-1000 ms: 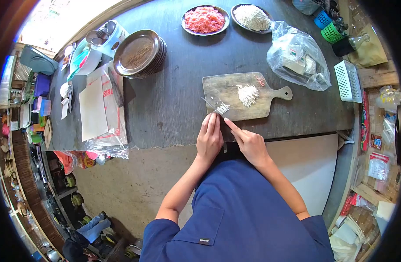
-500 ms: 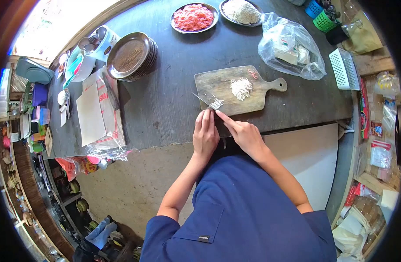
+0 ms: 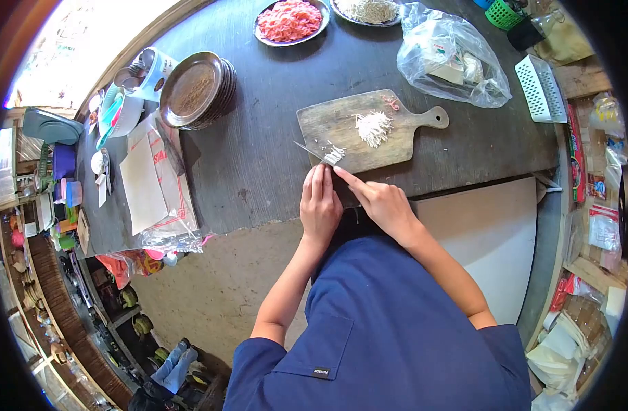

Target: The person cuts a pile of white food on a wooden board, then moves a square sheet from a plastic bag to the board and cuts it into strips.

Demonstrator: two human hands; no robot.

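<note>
A wooden cutting board (image 3: 396, 140) lies on the dark table with its handle to the right. On it are a pile of thin white strips (image 3: 373, 129), a few pink shreds (image 3: 391, 103) and a smaller white bunch (image 3: 335, 153) at the near left edge. A knife (image 3: 307, 148) lies slantwise there, its blade pointing left. My right hand (image 3: 382, 205) is closed around its handle end, index finger stretched along it. At the board's near edge, the bent fingers of my left hand (image 3: 321, 202) press together against the white bunch; what they pinch is mostly hidden.
Plates of pink shreds (image 3: 293, 22) and whitish shreds (image 3: 367, 9) stand at the back, beside a clear plastic bag (image 3: 454, 58). Stacked brown plates (image 3: 194, 92), a utensil tub (image 3: 125, 113) and paper sheets (image 3: 144, 181) lie left. A white basket (image 3: 538, 89) stands right.
The view has shifted slightly, so the board and plates appear a little higher and further left. Both hands remain at the board's near edge, with the knife still at the white bunch.
</note>
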